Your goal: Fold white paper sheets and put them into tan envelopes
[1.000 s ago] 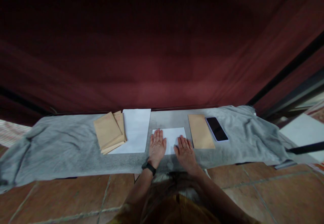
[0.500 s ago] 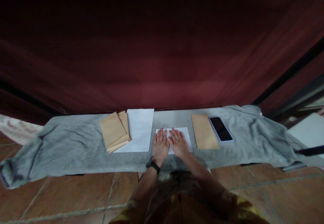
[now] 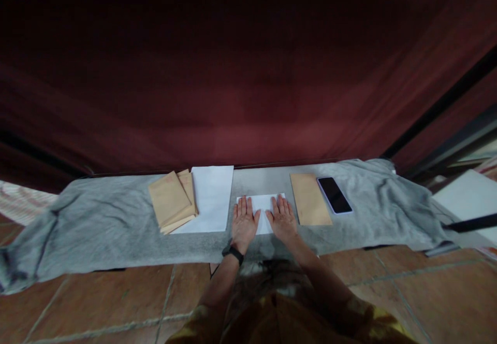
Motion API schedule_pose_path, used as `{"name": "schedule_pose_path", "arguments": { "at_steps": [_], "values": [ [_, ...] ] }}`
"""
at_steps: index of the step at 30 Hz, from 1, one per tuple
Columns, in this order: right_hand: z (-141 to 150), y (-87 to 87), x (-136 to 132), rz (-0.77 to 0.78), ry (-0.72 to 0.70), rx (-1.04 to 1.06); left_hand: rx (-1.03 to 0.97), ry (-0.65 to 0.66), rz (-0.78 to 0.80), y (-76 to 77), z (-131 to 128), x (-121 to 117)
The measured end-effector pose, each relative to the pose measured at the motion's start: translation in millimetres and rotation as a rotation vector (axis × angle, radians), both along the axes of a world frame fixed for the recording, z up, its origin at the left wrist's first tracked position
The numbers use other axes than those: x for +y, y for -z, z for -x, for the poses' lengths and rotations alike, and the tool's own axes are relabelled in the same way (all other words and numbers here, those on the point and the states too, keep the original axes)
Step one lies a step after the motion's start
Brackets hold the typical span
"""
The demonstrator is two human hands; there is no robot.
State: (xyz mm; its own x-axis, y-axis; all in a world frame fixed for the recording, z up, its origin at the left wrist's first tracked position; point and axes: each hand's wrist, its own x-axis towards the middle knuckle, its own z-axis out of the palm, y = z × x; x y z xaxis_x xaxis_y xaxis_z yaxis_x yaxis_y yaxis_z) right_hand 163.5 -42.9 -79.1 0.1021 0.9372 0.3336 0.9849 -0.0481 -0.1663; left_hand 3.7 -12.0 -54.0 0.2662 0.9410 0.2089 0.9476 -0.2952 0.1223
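A folded white sheet (image 3: 263, 202) lies on the grey cloth (image 3: 108, 225) in front of me. My left hand (image 3: 244, 221) rests flat on its left part, fingers stretched out; a black band sits on that wrist. My right hand (image 3: 282, 217) lies flat on the sheet's right part, fingers spread. Neither hand holds anything. A single brown envelope (image 3: 309, 198) lies just right of my right hand.
A larger white sheet (image 3: 209, 196) and a stack of brown envelopes (image 3: 171, 200) lie to the left. A dark phone (image 3: 334, 195) rests right of the single envelope. A dark red curtain (image 3: 248, 74) hangs behind. Tiled floor (image 3: 97, 297) lies below the cloth's edge.
My hands slid together at the sheet's middle, then apart again toward its two sides. The view shifted slightly.
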Motion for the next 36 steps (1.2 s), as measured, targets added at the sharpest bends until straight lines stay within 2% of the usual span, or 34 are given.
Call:
{"name": "schedule_pose_path", "arguments": {
  "at_steps": [7, 10, 19, 22, 28, 36],
  "values": [
    [1.4, -1.0, -7.1, 0.049, 0.068, 0.057, -0.105, -0.079, -0.091, 8.9, 1.0, -2.4],
    [2.3, 0.1, -7.1, 0.007, 0.072, 0.057, -0.126, -0.102, -0.128, 12.5, 1.8, -6.3],
    [3.2, 2.3, -4.8, 0.026, 0.088, 0.048, -0.107, -0.171, -0.121, 10.6, 6.5, -34.0],
    [3.3, 3.1, -4.9, -0.002, 0.085, 0.075, -0.099, -0.101, -0.080, 4.7, -3.2, -47.2],
    [0.7, -3.0, -8.3, 0.088, 0.069, 0.080, -0.038, 0.182, 0.021, -4.9, -29.1, -66.9],
    [0.8, -9.6, -8.0, 0.096, 0.057, 0.058, 0.000, 0.263, 0.015, -2.8, -9.4, -70.6]
  ]
}}
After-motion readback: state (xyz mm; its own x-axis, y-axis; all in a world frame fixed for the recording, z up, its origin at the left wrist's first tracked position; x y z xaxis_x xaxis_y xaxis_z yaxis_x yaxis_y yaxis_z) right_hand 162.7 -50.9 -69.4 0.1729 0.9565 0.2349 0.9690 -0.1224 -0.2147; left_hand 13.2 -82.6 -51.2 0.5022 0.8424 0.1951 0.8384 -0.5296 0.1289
